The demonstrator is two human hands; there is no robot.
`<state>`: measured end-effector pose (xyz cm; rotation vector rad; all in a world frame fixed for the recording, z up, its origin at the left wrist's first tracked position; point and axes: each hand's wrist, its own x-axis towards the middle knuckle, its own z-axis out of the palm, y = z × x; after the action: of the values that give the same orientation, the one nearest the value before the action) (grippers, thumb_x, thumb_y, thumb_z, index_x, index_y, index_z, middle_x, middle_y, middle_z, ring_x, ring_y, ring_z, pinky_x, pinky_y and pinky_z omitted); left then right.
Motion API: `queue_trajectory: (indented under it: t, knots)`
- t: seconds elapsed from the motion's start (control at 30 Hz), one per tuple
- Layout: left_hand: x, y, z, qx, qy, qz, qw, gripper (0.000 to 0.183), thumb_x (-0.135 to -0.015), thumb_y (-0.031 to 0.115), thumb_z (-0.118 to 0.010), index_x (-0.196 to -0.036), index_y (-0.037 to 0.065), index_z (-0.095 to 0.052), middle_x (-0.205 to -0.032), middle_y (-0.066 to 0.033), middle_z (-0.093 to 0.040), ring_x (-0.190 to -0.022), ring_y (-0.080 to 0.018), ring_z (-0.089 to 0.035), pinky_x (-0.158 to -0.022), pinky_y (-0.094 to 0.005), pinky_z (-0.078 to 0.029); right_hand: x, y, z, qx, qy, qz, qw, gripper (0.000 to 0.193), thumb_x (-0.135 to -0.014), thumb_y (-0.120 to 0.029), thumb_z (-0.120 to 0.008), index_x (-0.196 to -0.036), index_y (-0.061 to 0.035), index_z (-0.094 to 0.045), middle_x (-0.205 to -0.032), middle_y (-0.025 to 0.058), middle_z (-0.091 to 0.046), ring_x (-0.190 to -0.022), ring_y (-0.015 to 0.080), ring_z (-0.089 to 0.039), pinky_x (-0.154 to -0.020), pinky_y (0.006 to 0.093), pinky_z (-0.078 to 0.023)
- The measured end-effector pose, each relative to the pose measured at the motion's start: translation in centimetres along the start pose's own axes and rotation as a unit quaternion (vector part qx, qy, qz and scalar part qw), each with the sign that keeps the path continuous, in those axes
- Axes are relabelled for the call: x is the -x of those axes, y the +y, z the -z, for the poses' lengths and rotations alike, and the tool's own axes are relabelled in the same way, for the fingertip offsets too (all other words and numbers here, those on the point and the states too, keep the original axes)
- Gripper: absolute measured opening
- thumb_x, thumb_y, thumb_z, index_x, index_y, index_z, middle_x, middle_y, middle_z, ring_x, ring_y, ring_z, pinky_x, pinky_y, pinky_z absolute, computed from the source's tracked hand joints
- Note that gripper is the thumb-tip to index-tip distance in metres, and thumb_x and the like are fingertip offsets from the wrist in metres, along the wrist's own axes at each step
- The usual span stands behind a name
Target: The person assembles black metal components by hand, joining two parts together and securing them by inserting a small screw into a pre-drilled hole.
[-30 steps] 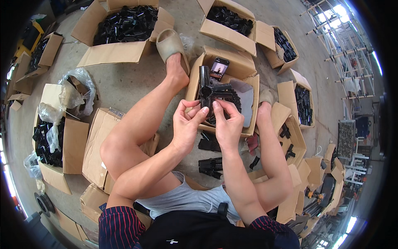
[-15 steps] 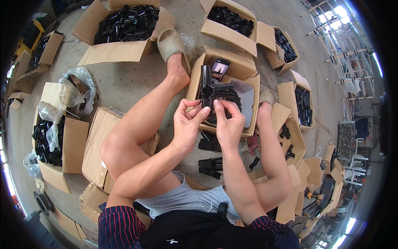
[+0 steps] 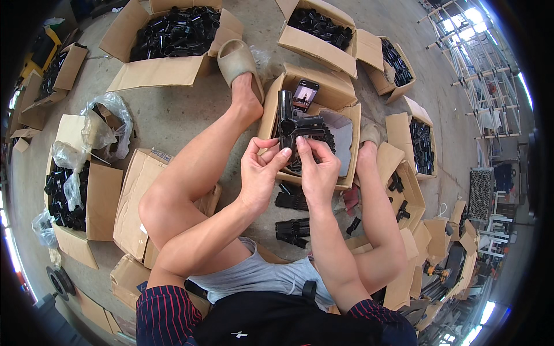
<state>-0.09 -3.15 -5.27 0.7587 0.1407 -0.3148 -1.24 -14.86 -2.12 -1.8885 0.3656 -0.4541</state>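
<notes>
Between my two hands is a glossy black pipe-like fitting (image 3: 286, 108) with tubular arms, held over an open cardboard box (image 3: 350, 144). My left hand (image 3: 259, 167) pinches its lower left side between thumb and fingers. On the lower right side, my right hand (image 3: 316, 164) presses it with thumb and forefinger. Inside the box, more dark parts (image 3: 329, 138) lie beside a grey liner (image 3: 341, 135), partly hidden by the fitting and my hands. A lit phone (image 3: 304, 95) leans at the box's far side.
Cardboard boxes of black parts surround me: one far left (image 3: 173, 34), one far middle (image 3: 320, 29), one at left (image 3: 69, 196), one at right (image 3: 422, 147). Stacked black pieces (image 3: 292, 230) lie on the floor between my legs. A metal rack (image 3: 479, 75) stands far right.
</notes>
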Motion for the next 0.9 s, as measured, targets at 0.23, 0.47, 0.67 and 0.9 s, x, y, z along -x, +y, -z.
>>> queue_trajectory:
  t: [0.23, 0.47, 0.67, 0.9]
  knots:
    - [0.1, -0.3, 0.1, -0.005, -0.004, 0.0, 1.0, 0.029, -0.096, -0.001, -0.065, -0.114, 0.007, -0.045, -0.116, -0.0149, -0.07, -0.103, -0.0167, -0.069, -0.093, -0.0345, -0.056, 0.1, 0.6, -0.5, -0.064, 0.021, -0.048, 0.997, 0.024, -0.092, -0.019, -0.076, -0.096, 0.0044, -0.074, -0.088, 0.0102, -0.072, -0.081, 0.015, -0.065, -0.076, 0.0289, -0.05]
    - [0.1, -0.1, 0.2, 0.001, -0.005, -0.003, 1.0, 0.029, -0.096, -0.001, -0.065, -0.114, 0.007, -0.044, -0.117, -0.0152, -0.069, -0.103, -0.017, -0.069, -0.093, -0.0341, -0.056, 0.3, 1.1, 0.0, -0.041, -0.01, -0.013, 0.999, 0.023, -0.093, -0.019, -0.074, -0.097, 0.0036, -0.074, -0.09, 0.0104, -0.072, -0.084, 0.0156, -0.066, -0.08, 0.029, -0.05]
    - [0.1, -0.3, 0.1, -0.004, -0.014, -0.003, 1.0, 0.029, -0.096, -0.001, -0.065, -0.113, 0.007, -0.044, -0.117, -0.0154, -0.069, -0.103, -0.0173, -0.069, -0.092, -0.034, -0.057, 0.0, 0.4, 0.2, -0.088, -0.015, -0.054, 0.995, 0.023, -0.094, -0.018, -0.074, -0.096, 0.0046, -0.073, -0.091, 0.0082, -0.072, -0.085, 0.0129, -0.065, -0.08, 0.028, -0.051]
    - [0.2, -0.3, 0.2, -0.017, -0.004, 0.004, 1.0, 0.027, -0.096, -0.001, -0.065, -0.111, 0.007, -0.044, -0.117, -0.0153, -0.069, -0.102, -0.017, -0.069, -0.092, -0.0343, -0.056, 0.2, 1.5, 0.1, -0.163, -0.023, -0.129, 0.978, 0.019, -0.094, -0.013, -0.074, -0.101, 0.0041, -0.072, -0.094, 0.0048, -0.071, -0.086, 0.0074, -0.064, -0.076, 0.0222, -0.05]
